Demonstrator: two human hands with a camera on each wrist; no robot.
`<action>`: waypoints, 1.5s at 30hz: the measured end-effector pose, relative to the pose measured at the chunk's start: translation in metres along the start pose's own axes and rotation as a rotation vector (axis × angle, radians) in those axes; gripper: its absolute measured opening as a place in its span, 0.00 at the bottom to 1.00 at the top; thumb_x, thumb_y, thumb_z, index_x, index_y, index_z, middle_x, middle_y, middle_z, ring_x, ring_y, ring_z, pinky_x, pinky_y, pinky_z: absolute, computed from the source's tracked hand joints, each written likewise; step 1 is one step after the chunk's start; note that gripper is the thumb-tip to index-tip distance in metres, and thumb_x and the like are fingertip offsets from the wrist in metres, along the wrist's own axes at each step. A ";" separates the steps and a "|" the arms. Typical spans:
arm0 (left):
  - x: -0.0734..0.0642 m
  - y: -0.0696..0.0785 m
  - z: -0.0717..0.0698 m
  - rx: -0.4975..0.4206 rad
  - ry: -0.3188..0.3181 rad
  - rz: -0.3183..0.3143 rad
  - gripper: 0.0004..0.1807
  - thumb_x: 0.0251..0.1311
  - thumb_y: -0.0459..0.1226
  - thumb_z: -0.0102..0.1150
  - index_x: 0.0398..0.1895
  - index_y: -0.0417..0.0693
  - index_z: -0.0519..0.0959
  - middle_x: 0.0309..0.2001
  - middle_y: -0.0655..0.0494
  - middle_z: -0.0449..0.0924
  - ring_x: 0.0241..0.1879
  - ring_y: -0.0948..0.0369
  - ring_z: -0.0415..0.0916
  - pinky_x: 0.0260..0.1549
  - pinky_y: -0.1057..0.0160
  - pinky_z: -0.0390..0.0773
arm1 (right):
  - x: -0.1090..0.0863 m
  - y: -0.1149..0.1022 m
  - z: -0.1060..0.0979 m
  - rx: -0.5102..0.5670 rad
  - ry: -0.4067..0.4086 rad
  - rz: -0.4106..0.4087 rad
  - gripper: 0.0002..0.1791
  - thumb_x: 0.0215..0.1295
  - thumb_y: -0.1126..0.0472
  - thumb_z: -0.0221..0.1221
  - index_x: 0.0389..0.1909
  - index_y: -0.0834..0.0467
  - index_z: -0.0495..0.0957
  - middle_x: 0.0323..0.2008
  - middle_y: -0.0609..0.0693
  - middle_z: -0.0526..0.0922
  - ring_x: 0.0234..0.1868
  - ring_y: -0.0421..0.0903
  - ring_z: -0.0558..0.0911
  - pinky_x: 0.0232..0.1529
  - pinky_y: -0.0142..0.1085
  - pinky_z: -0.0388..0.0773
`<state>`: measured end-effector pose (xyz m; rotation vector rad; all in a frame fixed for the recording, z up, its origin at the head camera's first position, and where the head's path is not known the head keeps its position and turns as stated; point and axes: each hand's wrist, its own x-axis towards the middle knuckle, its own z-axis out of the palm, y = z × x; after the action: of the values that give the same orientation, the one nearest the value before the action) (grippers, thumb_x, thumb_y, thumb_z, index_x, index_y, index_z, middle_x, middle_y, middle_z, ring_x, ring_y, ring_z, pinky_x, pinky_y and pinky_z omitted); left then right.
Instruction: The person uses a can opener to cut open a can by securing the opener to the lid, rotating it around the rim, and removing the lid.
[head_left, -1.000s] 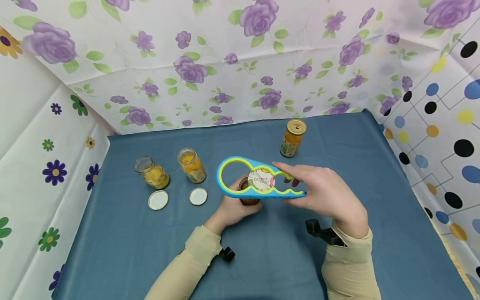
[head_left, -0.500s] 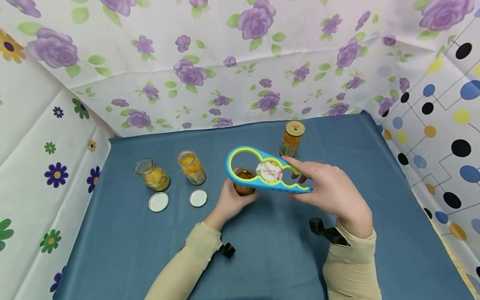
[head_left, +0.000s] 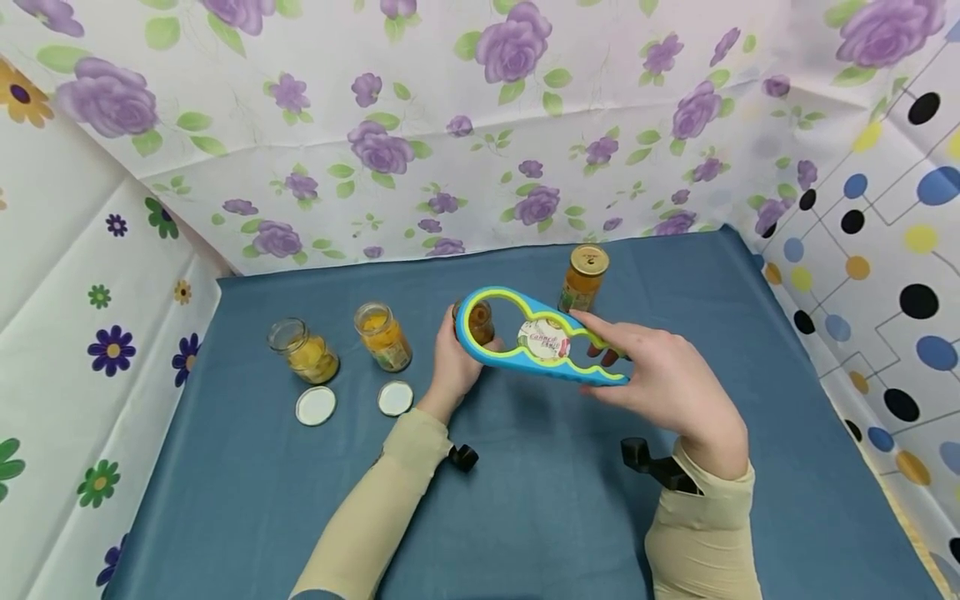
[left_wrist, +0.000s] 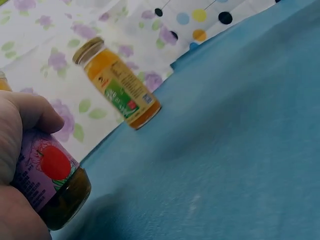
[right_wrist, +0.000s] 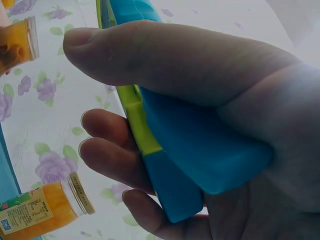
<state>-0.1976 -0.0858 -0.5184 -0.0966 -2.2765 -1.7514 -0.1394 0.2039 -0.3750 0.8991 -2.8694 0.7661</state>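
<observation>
My left hand (head_left: 452,364) grips a glass jar (head_left: 481,322) with dark contents and no lid on it. In the left wrist view this jar shows a purple label (left_wrist: 44,167) with a red fruit picture. I cannot tell whether its base touches the cloth. My right hand (head_left: 671,379) holds a blue and lime-green multi-ring jar opener (head_left: 525,360) by its handle end. A round lid (head_left: 543,340) with handwriting on it sits in the opener's middle gap. The opener's large ring overlaps the left-hand jar in the head view.
A closed jar (head_left: 583,279) with a gold lid stands at the back right. On the left are two lidless jars, one with pale fruit (head_left: 307,354) and one orange (head_left: 384,337). White-sided lids (head_left: 316,406) (head_left: 395,398) lie before them. Patterned sheets surround the blue cloth (head_left: 555,517).
The left hand has carried the jar away from the body and slightly left, out from under the opener's middle. The opener with the lid has shifted slightly up and right.
</observation>
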 end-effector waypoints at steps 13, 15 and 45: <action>0.008 -0.016 -0.003 -0.126 -0.003 -0.146 0.38 0.52 0.29 0.79 0.68 0.48 0.75 0.57 0.45 0.81 0.58 0.47 0.78 0.60 0.44 0.77 | 0.000 0.002 0.002 -0.007 0.001 -0.001 0.53 0.54 0.53 0.83 0.81 0.40 0.68 0.43 0.43 0.86 0.38 0.37 0.81 0.34 0.40 0.79; 0.008 -0.016 -0.004 -0.122 -0.009 -0.139 0.38 0.52 0.28 0.79 0.68 0.47 0.75 0.57 0.44 0.81 0.58 0.46 0.78 0.60 0.43 0.77 | 0.001 0.002 0.002 -0.006 0.002 -0.006 0.53 0.54 0.53 0.83 0.81 0.40 0.68 0.42 0.43 0.86 0.38 0.37 0.81 0.35 0.40 0.79; -0.006 -0.008 -0.015 0.009 -0.054 -0.158 0.59 0.59 0.34 0.81 0.85 0.56 0.49 0.75 0.44 0.66 0.72 0.45 0.68 0.71 0.41 0.68 | 0.005 0.001 0.003 -0.026 -0.029 0.002 0.53 0.54 0.52 0.83 0.81 0.43 0.68 0.42 0.42 0.86 0.37 0.37 0.81 0.35 0.40 0.79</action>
<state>-0.1907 -0.1013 -0.5244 0.0404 -2.3888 -1.8354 -0.1433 0.2002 -0.3772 0.9121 -2.8986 0.7201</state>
